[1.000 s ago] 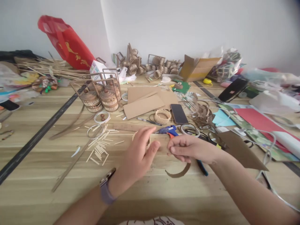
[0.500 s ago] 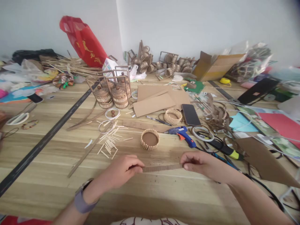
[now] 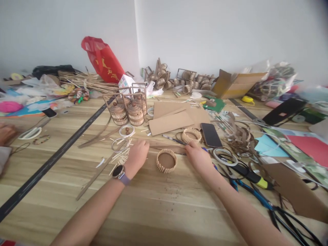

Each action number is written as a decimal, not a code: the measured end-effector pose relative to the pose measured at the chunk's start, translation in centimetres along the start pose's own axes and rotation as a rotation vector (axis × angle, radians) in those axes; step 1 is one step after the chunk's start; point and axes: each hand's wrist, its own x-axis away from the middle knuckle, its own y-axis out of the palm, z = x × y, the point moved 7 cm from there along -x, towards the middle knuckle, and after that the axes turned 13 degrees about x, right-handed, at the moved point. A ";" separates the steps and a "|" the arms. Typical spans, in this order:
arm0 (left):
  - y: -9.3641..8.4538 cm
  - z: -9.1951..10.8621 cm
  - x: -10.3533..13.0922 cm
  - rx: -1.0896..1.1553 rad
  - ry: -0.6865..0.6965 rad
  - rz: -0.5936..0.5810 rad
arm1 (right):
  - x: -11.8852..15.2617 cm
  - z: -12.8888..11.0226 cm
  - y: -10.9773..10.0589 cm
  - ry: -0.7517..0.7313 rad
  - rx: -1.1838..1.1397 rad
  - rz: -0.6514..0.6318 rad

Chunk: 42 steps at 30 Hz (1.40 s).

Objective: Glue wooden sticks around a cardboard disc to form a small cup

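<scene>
A brown strip (image 3: 166,146) stretches between my two hands, just beyond the nearer ring of short sticks (image 3: 166,161) with its brown base. My left hand (image 3: 138,154) is closed at the strip's left end, beside scattered pale sticks (image 3: 116,159). Closed at the right end, my right hand (image 3: 196,155) partly covers the blue glue gun (image 3: 214,166). A second stick ring (image 3: 191,135) stands just beyond my right hand. Whether one strip or two overlap between my hands is hard to tell.
Lidded stick baskets (image 3: 135,114) stand at back left, cardboard sheets (image 3: 171,121) at the middle. A phone (image 3: 211,135), white rings (image 3: 225,157), a cutter (image 3: 251,176) and scissors (image 3: 266,201) lie right. Another person's hand (image 3: 7,134) shows at the left edge.
Both my hands have moved forward with the strip, from the near side of the stick ring to its far side. The view has tilted up slightly.
</scene>
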 end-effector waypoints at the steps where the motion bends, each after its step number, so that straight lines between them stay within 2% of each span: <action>1: 0.9 0.0 0.5 -0.003 -0.010 -0.028 | 0.7 -0.2 0.5 -0.004 0.017 -0.010; 4: 2.6 0.3 2.2 -0.001 -0.024 -0.090 | 3.0 -1.0 1.5 -0.035 0.050 -0.028; 11: 4.7 2.7 5.8 0.092 -0.018 -0.182 | 6.9 -4.3 2.6 -0.067 0.002 -0.040; 15: 5.5 3.4 7.1 0.282 -0.039 -0.142 | 7.8 -5.8 3.1 -0.068 -0.105 -0.065; 19: 5.2 3.8 7.3 0.449 -0.002 -0.107 | 8.0 -6.1 3.1 -0.058 -0.237 -0.104; 23: 4.7 3.9 7.1 0.483 0.012 -0.137 | 7.9 -5.9 2.5 -0.083 -0.372 -0.141; 29: 4.3 4.4 6.8 0.395 0.016 -0.193 | 7.4 -5.4 1.9 -0.119 -0.497 -0.175; 38: 3.5 5.2 5.9 0.184 -0.029 -0.318 | 7.1 -5.3 2.0 -0.036 -0.482 -0.106; 42: 3.5 5.4 5.7 0.129 -0.021 -0.331 | 7.1 -5.6 2.2 -0.015 -0.479 -0.077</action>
